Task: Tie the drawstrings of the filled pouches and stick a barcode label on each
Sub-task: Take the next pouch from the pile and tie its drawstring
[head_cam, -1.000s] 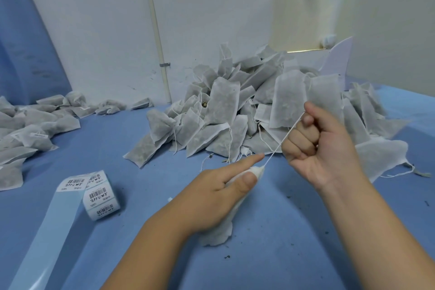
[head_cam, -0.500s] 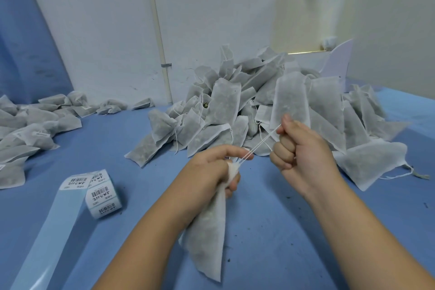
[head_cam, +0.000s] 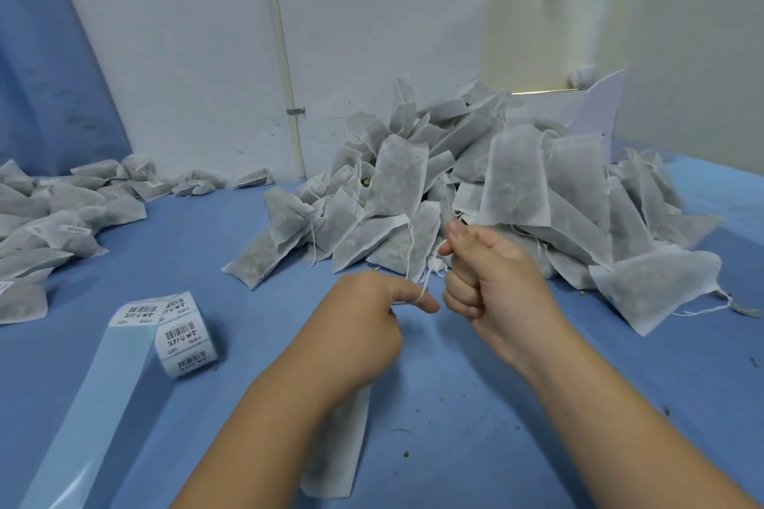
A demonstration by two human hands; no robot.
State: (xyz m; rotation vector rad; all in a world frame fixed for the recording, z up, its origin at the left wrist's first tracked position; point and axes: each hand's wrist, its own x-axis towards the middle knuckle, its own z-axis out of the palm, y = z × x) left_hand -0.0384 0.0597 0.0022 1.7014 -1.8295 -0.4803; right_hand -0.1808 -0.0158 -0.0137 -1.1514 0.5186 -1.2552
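– Pouches (head_cam: 516, 182) lie in a big pile at the back of the table (head_cam: 475, 405), many with necks open and strings loose. Which one is in work?
– One pouch (head_cam: 339, 446) hangs below the left hand (head_cam: 364, 322), in front of the pile and low over the table. Its lower end shows under the wrist; the neck is hidden in the fist.
– And the smaller heap (head_cam: 49, 219) at far left?
– Pouches too, some with a white label showing, so likely finished ones. The roll (head_cam: 182, 337) of barcode labels lies between that heap and the hands, its liner (head_cam: 95, 405) trailing toward the near edge.
– How do the hands stand?
– The left hand is curled round the gathered neck, forefinger out, with the string (head_cam: 422, 289) looped over it. The right hand (head_cam: 492, 281) is closed to a fist close beside it, thumb and forefinger pinching the string's free end. I judge the knot is in the making and the label not yet on.
– How will the pouch handle?
– Light and limp, I'd say: thin fabric with loose fill that shifts. Hold it at the bunched neck, not the body, or fill may spill. The string looks thin, so a steady pull suits it better than a jerk.
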